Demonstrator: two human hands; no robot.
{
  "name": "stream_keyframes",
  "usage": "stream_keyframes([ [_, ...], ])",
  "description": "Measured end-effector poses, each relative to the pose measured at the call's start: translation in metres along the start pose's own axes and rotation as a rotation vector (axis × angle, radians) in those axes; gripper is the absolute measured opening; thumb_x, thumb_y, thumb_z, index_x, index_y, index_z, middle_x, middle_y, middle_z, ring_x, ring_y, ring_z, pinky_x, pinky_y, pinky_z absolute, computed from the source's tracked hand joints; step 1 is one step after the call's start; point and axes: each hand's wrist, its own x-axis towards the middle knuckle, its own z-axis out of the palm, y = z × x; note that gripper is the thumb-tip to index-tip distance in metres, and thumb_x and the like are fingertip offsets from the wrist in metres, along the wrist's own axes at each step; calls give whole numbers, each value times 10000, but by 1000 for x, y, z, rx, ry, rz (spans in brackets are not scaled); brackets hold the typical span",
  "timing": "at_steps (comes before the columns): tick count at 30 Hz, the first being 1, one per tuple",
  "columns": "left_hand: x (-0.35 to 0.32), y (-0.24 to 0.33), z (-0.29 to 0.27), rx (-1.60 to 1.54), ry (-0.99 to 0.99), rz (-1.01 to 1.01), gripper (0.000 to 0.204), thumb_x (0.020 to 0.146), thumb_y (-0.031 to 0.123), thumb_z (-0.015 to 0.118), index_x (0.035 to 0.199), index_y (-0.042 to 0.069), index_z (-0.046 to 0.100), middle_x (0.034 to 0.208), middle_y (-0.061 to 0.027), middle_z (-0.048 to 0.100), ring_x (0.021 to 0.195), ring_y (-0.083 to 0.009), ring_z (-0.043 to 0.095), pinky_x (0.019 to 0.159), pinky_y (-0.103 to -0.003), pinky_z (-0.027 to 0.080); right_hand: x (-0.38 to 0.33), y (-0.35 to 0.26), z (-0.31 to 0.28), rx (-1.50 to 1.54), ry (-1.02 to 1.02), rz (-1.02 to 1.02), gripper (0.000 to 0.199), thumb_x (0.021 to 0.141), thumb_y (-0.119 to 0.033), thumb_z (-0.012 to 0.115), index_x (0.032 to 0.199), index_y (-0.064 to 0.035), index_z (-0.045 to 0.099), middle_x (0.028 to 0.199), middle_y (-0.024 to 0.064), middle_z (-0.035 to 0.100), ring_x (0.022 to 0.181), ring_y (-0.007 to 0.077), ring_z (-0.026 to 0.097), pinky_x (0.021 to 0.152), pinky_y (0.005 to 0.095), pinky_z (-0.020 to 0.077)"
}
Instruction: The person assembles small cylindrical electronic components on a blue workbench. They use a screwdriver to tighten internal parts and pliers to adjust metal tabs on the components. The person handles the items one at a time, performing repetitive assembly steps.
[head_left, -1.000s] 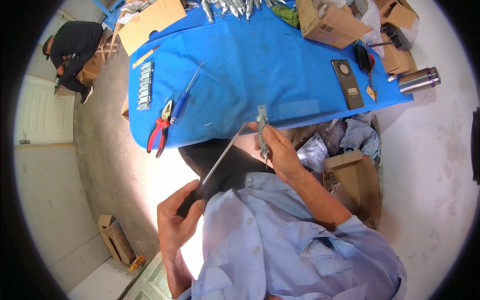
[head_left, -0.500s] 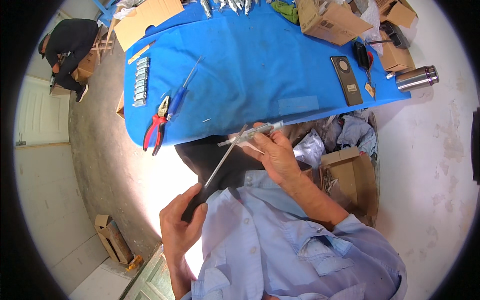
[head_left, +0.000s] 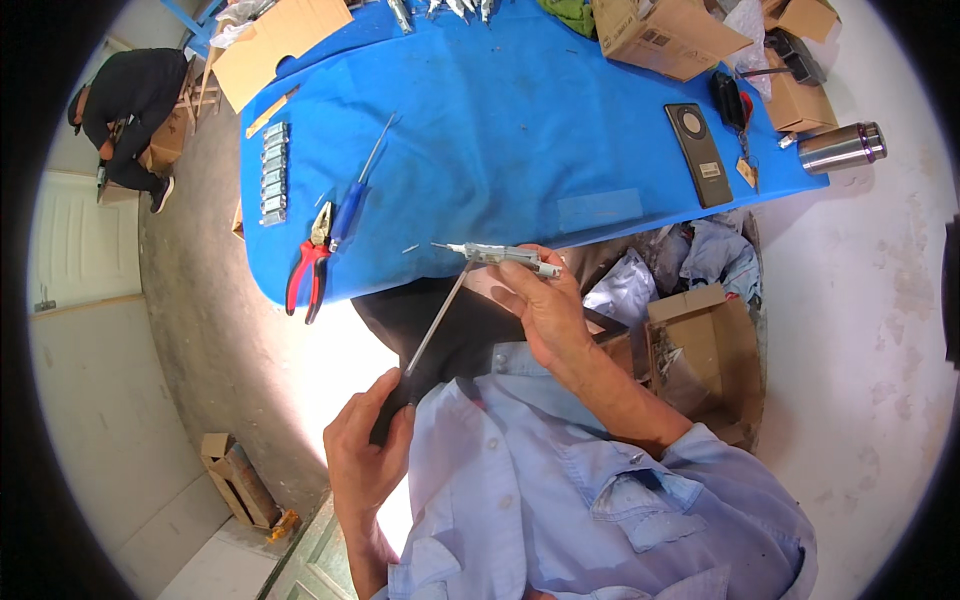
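Left hand (head_left: 368, 440): bent closely around the handle of black-handled screwdriver (head_left: 436, 322), with thumb and fingers on opposite sides.
Right hand (head_left: 550, 312): pinching silver metal part (head_left: 505, 256) between thumb and fingers, with only the width of this piece between them.
Silver metal part: held nearly level, with thin end pointing to the left, seen at the near edge of the surface (head_left: 470, 150).
Black-handled screwdriver: slanted up to the right, with tip just beside the silver metal part; touching or apart, not possible to tell.
Small pin (head_left: 410, 249): lying on the blue cloth covering of the surface, near the thin end.
Pliers (head_left: 316, 247): placed at the left front edge, with red and black handles toward the person.
Blue-handled screwdriver (head_left: 348, 213): lying just beside the pliers, with shaft pointing away.
Row of metal pieces (head_left: 273, 175): arranged side by side near the left edge.
Phone (head_left: 697, 155): lying on the right part, face not visible.
Steel flask (head_left: 842, 148): lying on its side, at the right end.
Cardboard box (head_left: 690, 302): standing below the surface, at the right, with top flaps apart.
Co-worker (head_left: 140, 95): sitting bent forward at far left, in dark clothes.
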Motion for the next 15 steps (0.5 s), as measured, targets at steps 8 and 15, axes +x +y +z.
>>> stream_keyframes([
  [8,5,7,0,-37,-64,-51,456,844,1,750,1297,29,705,871,-144,729,726,-221,704,679,-320,538,4,2,0,-135,34,-104,290,997,-88,710,1226,4,558,1102,107,699,948,173,722,787,305,619],
  [15,7,9,0,32,-98,-63,450,842,-18,740,1289,23,708,897,-154,737,769,-222,716,707,-318,543,5,9,-2,-365,-62,-141,270,1049,-163,656,1222,36,598,1028,96,718,859,129,718,705,253,587],
])
